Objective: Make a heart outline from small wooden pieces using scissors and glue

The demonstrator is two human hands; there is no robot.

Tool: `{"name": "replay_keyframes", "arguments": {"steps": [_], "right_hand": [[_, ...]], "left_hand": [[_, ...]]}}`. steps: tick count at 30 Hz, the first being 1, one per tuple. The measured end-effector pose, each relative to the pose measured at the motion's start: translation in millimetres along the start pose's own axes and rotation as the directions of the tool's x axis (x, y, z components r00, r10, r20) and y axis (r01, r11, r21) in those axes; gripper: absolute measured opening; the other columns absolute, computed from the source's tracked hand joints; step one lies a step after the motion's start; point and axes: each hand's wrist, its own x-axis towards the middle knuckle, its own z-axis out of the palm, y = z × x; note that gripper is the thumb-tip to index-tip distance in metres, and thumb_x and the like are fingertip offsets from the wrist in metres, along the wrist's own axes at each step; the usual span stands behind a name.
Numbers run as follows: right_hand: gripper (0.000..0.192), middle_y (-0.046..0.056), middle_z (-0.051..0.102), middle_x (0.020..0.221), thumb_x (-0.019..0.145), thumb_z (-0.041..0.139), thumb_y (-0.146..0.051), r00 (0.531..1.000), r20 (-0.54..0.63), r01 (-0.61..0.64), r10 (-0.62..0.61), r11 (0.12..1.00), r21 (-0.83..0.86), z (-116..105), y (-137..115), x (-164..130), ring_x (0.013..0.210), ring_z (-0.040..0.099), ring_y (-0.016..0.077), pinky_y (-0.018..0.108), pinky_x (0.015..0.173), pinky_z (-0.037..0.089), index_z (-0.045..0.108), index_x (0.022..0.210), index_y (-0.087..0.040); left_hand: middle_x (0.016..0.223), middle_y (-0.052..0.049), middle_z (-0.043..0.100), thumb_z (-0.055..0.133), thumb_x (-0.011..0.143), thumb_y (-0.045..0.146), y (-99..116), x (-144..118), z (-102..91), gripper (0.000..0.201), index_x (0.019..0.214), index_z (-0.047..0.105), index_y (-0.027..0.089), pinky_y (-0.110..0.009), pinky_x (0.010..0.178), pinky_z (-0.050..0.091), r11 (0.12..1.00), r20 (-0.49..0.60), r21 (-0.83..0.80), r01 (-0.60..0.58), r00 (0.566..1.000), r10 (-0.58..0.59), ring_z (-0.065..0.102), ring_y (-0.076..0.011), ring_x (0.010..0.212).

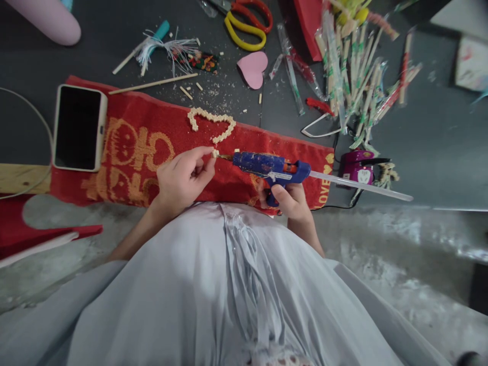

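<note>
My right hand (288, 199) grips a blue hot glue gun (271, 167) with a clear glue stick (362, 186) jutting out its back to the right. Its nozzle points left and meets a small pale wooden piece (215, 152) pinched in the fingers of my left hand (183, 178). Just above on the red towel (129, 152) lies a partly formed heart outline of small wooden pieces (212, 123). Both hands hover over the towel's near edge.
A phone (79, 127) lies on the towel's left end. Beyond it on the dark floor are a pink foam heart (253, 68), yellow and red scissors (247, 23), a thin wooden stick (153, 84), wrapped chopsticks (354, 71) and a purple device (357, 166). A red sheet (23, 231) lies at left.
</note>
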Motion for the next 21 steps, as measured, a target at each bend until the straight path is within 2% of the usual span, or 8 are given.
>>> {"name": "replay_keyframes", "arguments": {"steps": [15,21], "right_hand": [[0.058,0.002,0.058,0.057,0.091,0.044,-0.072,0.999,0.029,-0.024,0.027,0.996,-0.088,-1.2,2.4,-0.7,0.055,0.056,0.0140,0.027,0.049,0.040,0.059,0.063,-0.023],[0.052,0.001,0.059,0.057,0.093,0.047,-0.065,1.000,0.014,0.011,-0.010,0.999,-0.045,-2.5,3.6,-2.7,0.054,0.055,0.0132,0.027,0.050,0.042,0.061,0.066,-0.023]], "left_hand": [[0.057,0.004,0.054,0.066,0.081,0.034,2.6,-1.5,-3.0,0.019,0.095,0.074,0.024,-0.024,0.060,0.042,0.998,0.027,0.019,0.052,0.998,-0.052,0.048,-0.0111,0.054],[0.057,0.004,0.054,0.065,0.083,0.035,1.4,-2.1,-2.8,0.019,0.096,0.073,0.023,-0.024,0.061,0.042,0.999,0.034,0.027,0.027,0.999,-0.028,0.050,-0.0112,0.055]]}}
